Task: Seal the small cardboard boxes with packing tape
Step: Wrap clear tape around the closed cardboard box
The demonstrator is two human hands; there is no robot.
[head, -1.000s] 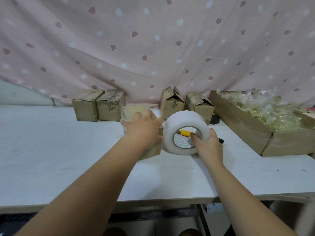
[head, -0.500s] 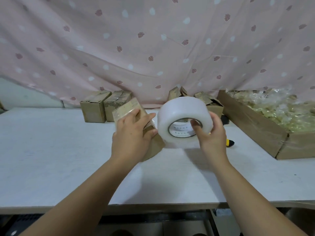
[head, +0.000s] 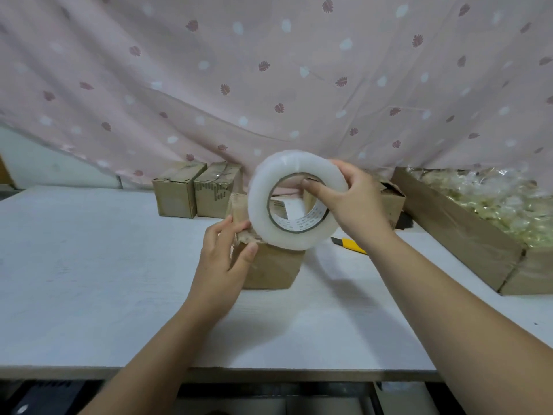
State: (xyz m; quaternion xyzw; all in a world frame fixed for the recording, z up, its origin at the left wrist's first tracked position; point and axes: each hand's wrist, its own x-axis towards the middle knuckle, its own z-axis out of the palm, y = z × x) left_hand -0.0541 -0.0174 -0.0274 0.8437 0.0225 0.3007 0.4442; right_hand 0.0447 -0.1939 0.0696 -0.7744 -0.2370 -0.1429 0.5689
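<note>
A small cardboard box stands on the white table in front of me. My left hand grips its left top edge, thumb on the near face and fingers over the top. My right hand holds a big roll of clear packing tape upright above the box, thumb through the core and fingers round the rim. The roll's lower edge touches or nearly touches the box top. The roll hides the far part of the box.
Two taped small boxes stand at the back left by the pink curtain. Another small box sits behind my right hand. A yellow utility knife lies on the table. A long carton of clear wrapped items fills the right side.
The right hand has lifted the tape roll up over the box. The left hand has slid to the box's near left top edge. The box has dropped from tilted to flat on the table.
</note>
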